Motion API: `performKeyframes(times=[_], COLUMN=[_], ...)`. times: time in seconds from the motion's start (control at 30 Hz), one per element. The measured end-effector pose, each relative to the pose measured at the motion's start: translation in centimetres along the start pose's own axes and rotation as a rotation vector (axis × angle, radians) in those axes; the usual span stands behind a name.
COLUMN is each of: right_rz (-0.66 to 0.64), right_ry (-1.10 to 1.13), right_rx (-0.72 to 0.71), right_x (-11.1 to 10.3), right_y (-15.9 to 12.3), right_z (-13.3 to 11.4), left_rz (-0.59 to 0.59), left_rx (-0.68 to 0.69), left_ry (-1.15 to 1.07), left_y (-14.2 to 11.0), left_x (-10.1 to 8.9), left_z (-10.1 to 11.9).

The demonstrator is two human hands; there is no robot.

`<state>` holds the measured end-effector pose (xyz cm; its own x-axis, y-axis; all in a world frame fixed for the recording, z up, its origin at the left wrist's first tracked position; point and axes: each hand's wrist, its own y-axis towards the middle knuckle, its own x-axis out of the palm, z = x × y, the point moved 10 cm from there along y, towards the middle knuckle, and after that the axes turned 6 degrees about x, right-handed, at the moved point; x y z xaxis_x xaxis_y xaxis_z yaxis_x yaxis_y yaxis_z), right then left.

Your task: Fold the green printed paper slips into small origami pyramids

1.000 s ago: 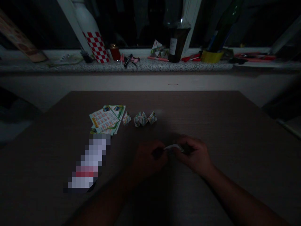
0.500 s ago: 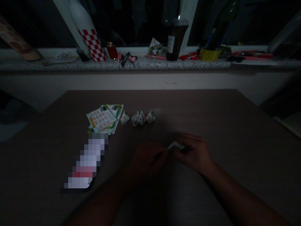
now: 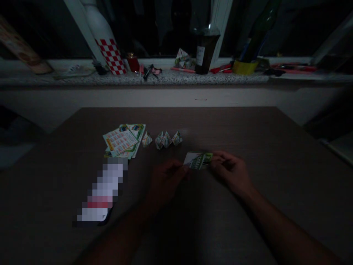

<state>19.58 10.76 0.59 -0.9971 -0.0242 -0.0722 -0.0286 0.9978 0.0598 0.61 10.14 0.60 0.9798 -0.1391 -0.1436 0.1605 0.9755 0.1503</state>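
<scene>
counter [image 3: 217, 228], wood-grained and dimly lit, bears a pixelated oblong item [image 3: 106, 187] at near left. left hand [image 3: 167, 180]: grip pinched on the left end of a small printed paper [image 3: 197, 161]. right hand [image 3: 233, 171]: grip pinched on the right end of that paper, which spans between both hands, white and green surface showing. beyond, overlapping leaflets [image 3: 121, 140] lie at left, four folded paper pieces [image 3: 166, 140] in a row beside them. farthest, a speckled sill [image 3: 165, 77] carries a red-and-white checked bottle [image 3: 112, 55].
</scene>
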Motion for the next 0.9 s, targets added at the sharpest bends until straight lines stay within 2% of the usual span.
performKeyframes(times=[0.03, 0.13, 0.27, 0.37, 0.57, 0.73, 0.9], right_rz=[-0.054, -0.064, -0.076, -0.074, 0.045, 0.059, 0.116], right_ry=[0.028, 0.026, -0.029, -0.067, -0.319, -0.471, -0.459], right_rx=[0.012, -0.011, -0.075, -0.127, -0.146, -0.138, -0.141], right_x=[1.1, 2.4, 2.6, 2.5, 2.3, 2.1, 0.0], right_y=[-0.1, -0.5, -0.8, -1.0, -1.3, -0.9, 0.3], right_z=[0.2, 0.3, -0.1, -0.6, -0.6, -0.5, -0.7], left_rz=[-0.008, -0.112, -0.24, -0.235, -0.254, -0.292, -0.299], left_rx=[-0.035, -0.094, -0.074, -0.069, -0.065, -0.112, -0.184], left_ry=[-0.046, -0.059, 0.16, 0.239, 0.399, 0.297, 0.207], left_y=[0.0, -0.2, -0.4, -0.4, -0.4, -0.5, -0.6], left_x=[0.4, 2.1, 3.0, 2.8, 3.2, 3.7, 3.3], left_z=[-0.5, -1.3, -1.3, -1.3, -1.6, -1.8, -1.8])
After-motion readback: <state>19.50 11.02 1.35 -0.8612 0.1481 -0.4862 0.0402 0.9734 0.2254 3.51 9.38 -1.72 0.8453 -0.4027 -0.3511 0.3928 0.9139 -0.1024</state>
